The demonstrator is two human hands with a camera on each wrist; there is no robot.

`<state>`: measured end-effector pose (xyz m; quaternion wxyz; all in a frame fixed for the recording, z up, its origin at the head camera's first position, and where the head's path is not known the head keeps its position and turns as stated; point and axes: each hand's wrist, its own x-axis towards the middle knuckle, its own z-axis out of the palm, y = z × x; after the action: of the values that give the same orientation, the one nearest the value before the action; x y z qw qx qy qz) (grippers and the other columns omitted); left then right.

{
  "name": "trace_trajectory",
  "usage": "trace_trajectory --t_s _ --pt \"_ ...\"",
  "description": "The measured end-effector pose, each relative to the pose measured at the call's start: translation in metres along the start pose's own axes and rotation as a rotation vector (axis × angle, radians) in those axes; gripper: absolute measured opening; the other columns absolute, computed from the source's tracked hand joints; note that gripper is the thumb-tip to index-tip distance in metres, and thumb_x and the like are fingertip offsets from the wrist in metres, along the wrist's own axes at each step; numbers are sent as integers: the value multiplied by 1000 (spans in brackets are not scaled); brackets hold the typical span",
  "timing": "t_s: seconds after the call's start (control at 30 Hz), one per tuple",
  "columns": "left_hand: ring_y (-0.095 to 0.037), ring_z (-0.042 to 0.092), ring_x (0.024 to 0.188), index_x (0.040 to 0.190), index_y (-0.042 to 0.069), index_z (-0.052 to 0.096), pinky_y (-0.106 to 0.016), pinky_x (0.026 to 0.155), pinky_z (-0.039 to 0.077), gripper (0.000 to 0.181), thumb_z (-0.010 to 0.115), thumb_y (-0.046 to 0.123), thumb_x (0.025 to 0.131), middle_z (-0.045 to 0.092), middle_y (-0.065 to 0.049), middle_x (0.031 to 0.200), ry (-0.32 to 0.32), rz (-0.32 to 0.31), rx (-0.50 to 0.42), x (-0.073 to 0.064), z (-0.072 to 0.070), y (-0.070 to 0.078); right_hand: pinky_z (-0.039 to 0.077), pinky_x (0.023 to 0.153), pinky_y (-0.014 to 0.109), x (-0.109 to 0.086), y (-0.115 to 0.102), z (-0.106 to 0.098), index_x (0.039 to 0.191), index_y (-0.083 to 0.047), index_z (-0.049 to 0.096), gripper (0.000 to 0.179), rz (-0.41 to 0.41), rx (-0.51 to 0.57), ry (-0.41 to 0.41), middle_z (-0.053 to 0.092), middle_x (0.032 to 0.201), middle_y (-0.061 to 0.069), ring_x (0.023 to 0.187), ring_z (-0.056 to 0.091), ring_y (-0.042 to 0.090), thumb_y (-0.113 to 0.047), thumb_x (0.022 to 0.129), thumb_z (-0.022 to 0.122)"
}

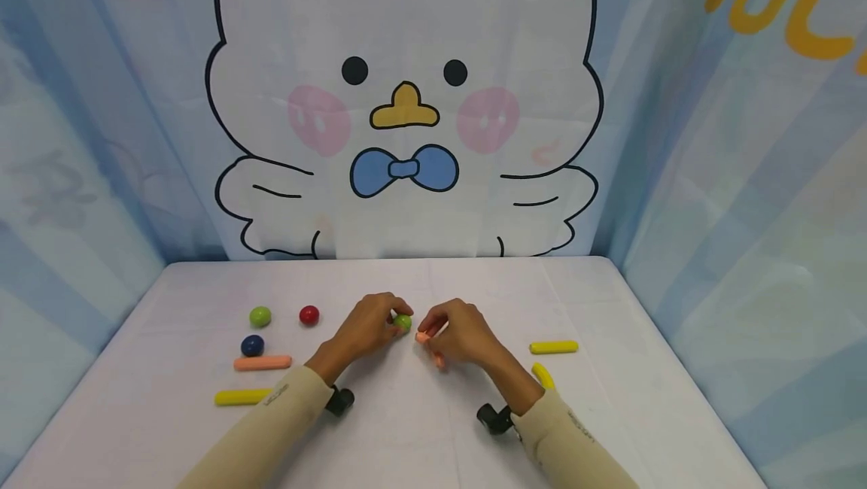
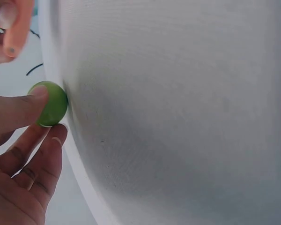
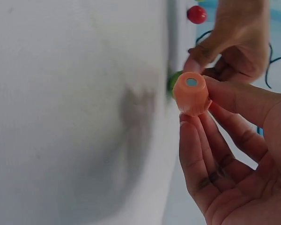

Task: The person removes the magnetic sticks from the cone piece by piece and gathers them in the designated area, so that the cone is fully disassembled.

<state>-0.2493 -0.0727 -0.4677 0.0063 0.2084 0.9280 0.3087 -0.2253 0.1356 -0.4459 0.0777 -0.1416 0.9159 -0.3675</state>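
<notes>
Between thumb and fingertips my left hand (image 1: 368, 326) pinches a glossy green ball (image 2: 57, 104), low against the white tabletop. To the right of it, my right hand (image 1: 463, 335) holds an orange stick (image 3: 191, 97) between thumb and fingers. A small grey-blue disc (image 3: 191, 82) shows in the stick's end. In the head view both ends of the stick (image 1: 439, 361) peek out past the fingers, and its middle is hidden. The stick and the ball are a short gap apart there.
To the left lie another green ball (image 1: 260, 316), a red ball (image 1: 308, 315), a dark blue ball (image 1: 253, 345), an orange stick (image 1: 263, 362) and a yellow stick (image 1: 241, 397). At right are a straight yellow stick (image 1: 554, 347) and a curved yellow stick (image 1: 543, 376), partly behind the right forearm.
</notes>
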Motion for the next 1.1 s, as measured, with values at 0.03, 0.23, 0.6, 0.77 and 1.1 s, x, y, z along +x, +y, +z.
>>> trace_trajectory --t_s 0.03,0.23,0.6,0.77,1.1 --pt "-20 68 94 116 9 80 -38 92 60 29 84 1 89 77 -3 109 -1 -1 -1 0 0 0 49 66 32 -3 -1 -4 93 -19 81 10 -3 6 8 73 81 -6 74 65 13 -15 87 88" --pt "-21 67 94 116 10 80 -37 90 60 28 84 2 89 77 -3 108 -2 -12 -3 0 -1 2 52 65 32 -19 -4 -24 99 -19 81 14 16 43 49 73 88 -4 72 70 11 -14 87 87" --pt "-16 64 92 117 12 81 -34 89 58 29 85 4 89 75 -1 106 -8 -31 1 0 0 1 54 73 31 -51 12 -32 96 -23 81 16 132 -22 104 72 87 -8 76 65 12 -15 86 89" --pt "-15 63 91 116 12 81 -33 88 58 29 85 4 88 76 0 107 -4 -29 4 -1 0 1 54 74 31 -64 23 -29 95 -23 81 15 156 -27 117 73 86 -9 74 66 11 -14 85 89" --pt "-16 63 93 117 12 80 -34 90 58 29 84 4 89 75 -1 107 -2 -36 -2 -1 0 2 53 74 31 -88 36 -24 92 -25 79 12 169 -143 184 71 85 -11 73 64 4 -18 87 88"
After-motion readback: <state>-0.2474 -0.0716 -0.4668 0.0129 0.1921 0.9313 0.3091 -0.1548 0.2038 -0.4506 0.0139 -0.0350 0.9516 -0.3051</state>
